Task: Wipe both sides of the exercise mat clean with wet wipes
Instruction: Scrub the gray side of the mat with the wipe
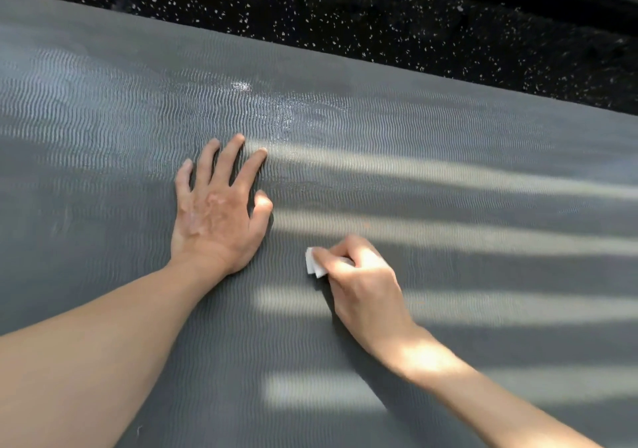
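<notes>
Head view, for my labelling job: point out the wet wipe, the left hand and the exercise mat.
wet wipe (314, 264): head view, its visible white corner.
left hand (215, 216): head view, back of the hand.
exercise mat (103, 109): head view, bare ribbed surface, upper left.

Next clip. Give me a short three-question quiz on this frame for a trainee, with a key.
1. True or false: the left hand lies flat, fingers spread, on the mat.
2. Which hand grips the wet wipe? A left, B right, C both.
3. Fill in: beyond the mat's far edge lies a black ____ floor.
Key: 1 true; 2 B, the right hand; 3 speckled.
</notes>
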Available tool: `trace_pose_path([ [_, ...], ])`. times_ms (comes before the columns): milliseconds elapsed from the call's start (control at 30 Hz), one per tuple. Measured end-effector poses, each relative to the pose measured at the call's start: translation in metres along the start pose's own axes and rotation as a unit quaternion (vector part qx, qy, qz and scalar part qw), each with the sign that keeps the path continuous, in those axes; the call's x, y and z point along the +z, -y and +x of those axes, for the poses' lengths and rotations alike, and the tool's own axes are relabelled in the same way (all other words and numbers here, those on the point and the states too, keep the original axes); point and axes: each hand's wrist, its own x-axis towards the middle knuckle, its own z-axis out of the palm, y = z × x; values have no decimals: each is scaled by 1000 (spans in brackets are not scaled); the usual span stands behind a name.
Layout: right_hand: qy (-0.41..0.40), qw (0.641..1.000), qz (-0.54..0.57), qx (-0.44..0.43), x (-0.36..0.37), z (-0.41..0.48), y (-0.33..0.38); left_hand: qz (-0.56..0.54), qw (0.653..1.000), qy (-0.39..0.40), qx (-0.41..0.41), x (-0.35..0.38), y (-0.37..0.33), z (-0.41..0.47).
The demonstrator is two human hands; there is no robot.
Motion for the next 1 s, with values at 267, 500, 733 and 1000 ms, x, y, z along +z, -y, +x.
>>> trace_pose_path([
  [267,-29,999,-5,12,2,8,-6,-10,1000,-7,-2,0,-2,-1],
  [500,14,1000,5,13,-1,2,1,-1,1000,6,-4,0,-1,0],
  [733,63,997,51,-12,0,-41,17,-3,1000,6,-3,-1,-1,0],
  [1000,39,999,25,4,0,-58,24,-9,1000,4,-2,-1,-1,-1],
])
